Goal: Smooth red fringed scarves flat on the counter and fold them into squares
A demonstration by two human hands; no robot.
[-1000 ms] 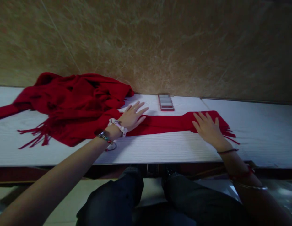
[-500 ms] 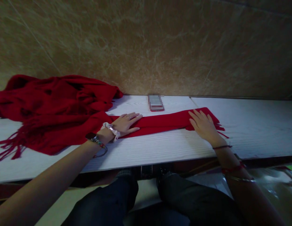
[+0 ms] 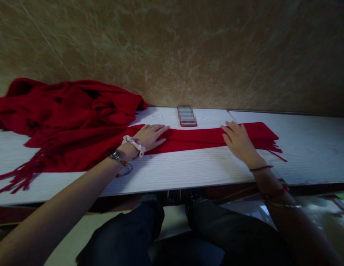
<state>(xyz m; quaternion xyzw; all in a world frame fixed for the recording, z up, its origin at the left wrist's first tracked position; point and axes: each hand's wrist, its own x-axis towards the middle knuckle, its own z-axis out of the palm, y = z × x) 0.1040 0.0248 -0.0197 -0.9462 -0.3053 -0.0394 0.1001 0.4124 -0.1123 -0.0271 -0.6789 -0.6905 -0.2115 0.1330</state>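
A red fringed scarf lies lengthwise on the white table, its right part in a narrow flat strip. Its left part spreads wider, with tassels hanging loose at the lower left. My left hand rests flat on the middle of the scarf, fingers apart and pointing right. Toward the scarf's right end, my right hand lies palm down across the strip with spread fingers. Beyond it, the folded right end shows short tassels. Neither hand grips the cloth.
Bunched red fabric is heaped at the back left against the marbled wall. A phone-like item with a red edge, partly blurred, lies behind the scarf. The white table has its front edge just before my knees.
The scarf's right end now reaches farther right and lies flatter, with more of it past my right hand. Both hands stay on the cloth, and the view has shifted slightly.
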